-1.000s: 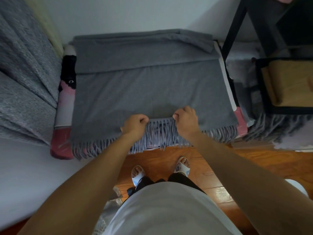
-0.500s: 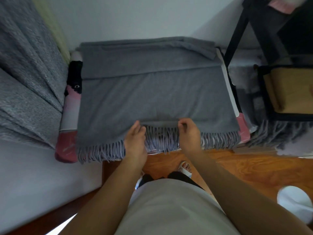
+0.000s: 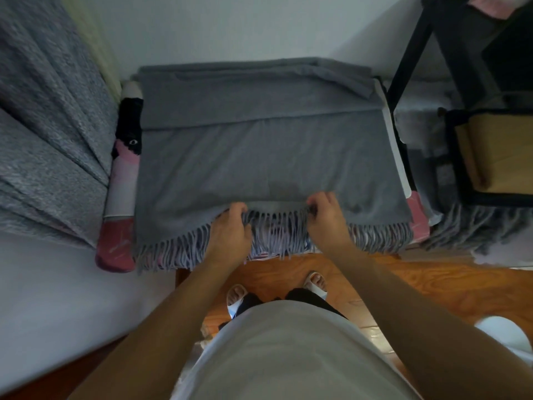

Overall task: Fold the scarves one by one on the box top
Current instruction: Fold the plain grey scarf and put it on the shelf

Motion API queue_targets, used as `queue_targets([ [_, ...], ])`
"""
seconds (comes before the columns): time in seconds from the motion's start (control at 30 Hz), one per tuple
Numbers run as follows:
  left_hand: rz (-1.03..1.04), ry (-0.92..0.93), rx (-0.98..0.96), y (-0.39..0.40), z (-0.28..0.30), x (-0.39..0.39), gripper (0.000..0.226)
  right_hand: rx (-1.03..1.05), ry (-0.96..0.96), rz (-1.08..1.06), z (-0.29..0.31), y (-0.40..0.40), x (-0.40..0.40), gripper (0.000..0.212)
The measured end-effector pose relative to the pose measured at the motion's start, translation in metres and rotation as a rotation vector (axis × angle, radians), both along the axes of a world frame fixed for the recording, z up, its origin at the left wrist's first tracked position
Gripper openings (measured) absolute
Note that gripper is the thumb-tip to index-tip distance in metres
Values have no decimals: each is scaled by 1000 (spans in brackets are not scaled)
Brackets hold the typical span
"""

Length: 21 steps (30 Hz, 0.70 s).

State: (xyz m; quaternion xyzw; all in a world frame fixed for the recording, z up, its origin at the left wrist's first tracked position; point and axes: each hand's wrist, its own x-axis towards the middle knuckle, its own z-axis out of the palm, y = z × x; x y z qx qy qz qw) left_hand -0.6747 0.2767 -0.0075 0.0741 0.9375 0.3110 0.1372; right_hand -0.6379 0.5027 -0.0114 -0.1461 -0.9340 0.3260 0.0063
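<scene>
Both hands pinch the near fringed edge of the grey scarf [image 3: 259,157]: the left hand [image 3: 230,226] has its fingers curled into the hem left of centre, and the right hand [image 3: 326,215] nips it between thumb and fingers right of centre. The stretch between them is lifted slightly; the outer corners hang slack. The scarf lies spread over the box top [image 3: 396,157], whose pale edge shows on the right, with a folded band across the far side.

Lifting from two close points risks the free corners sagging and the fold landing skewed. The tassels [image 3: 173,252] hanging off the near edge could tuck under. The far band looks loose, though blur makes that uncertain, and a pull may drag it out of line
</scene>
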Motion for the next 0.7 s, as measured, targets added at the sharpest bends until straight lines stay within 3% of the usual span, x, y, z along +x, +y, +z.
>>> queue_targets([
  [0.07, -140, 85, -131, -7, -10, -5, 29, 95, -22, 138, -7, 4, 1, 22],
  [0.13, -270, 106, -259, -13, -16, -7, 43, 139, -58, 237, -14, 7, 3, 22],
  [0.2, -340, 100, -314, -12, -19, -7, 52, 175, -109, 271, -15, 8, 5, 35],
  [0.33, -330, 58, -149, -1, -21, -4, 45, 150, -133, 329, -13, -1, 10, 59],
  [0.4, -232, -24, -73, 0, -17, -3, 44, 136, -114, 366, -11, -1, 12, 56],
  [0.47, -179, -96, -68, -2, -12, 0, 41, 123, -65, 377, -13, 4, 16, 40],
  [0.6, -163, -283, -110, -11, -1, 7, 33, 107, -63, 182, -5, 9, 30, 14],
  [0.7, 103, -448, 133, -8, 14, 12, 19, 8, -106, -166, 5, 2, 35, 8],
])
